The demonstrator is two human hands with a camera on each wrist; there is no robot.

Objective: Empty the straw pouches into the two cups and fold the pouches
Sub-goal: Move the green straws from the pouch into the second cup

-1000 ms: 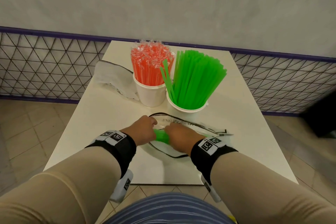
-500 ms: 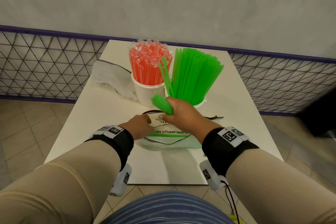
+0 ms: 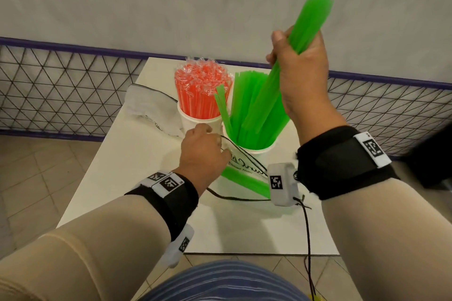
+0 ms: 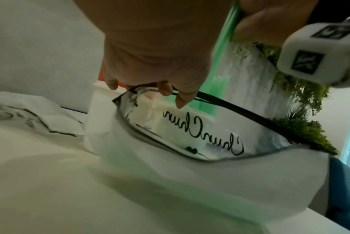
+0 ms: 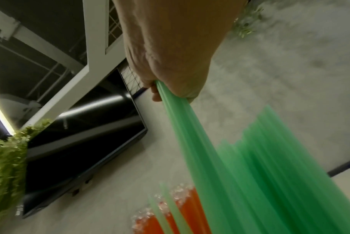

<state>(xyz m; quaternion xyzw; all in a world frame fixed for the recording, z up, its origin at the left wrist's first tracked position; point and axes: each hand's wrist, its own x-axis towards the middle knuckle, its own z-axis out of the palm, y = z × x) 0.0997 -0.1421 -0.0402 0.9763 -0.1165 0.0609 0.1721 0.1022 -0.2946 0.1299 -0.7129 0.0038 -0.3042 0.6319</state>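
Note:
My right hand (image 3: pixel 297 66) grips a bundle of green straws (image 3: pixel 308 24) raised above the right white cup (image 3: pixel 254 151); their lower ends hang over the green straws standing in that cup. The same grip shows in the right wrist view, straws (image 5: pixel 190 126) running down from my fingers (image 5: pixel 156 95). My left hand (image 3: pixel 203 149) pinches the black-edged rim of a clear-and-white pouch (image 4: pixel 200 142) on the table, holding its mouth open (image 4: pixel 166 88). A few green straws (image 3: pixel 247 182) still lie inside it. The left cup (image 3: pixel 195 122) holds orange wrapped straws (image 3: pixel 200 90).
A second white pouch (image 3: pixel 149 105) lies crumpled at the back left of the white table (image 3: pixel 137 166). A black wire fence (image 3: pixel 61 90) and pale wall stand behind. A cable (image 3: pixel 308 232) hangs from my right wrist camera over the table's front edge.
My right hand drew a bundle of green straws out of the pouch and lifted it high above the right cup. My left hand moved forward, holding the pouch rim up.

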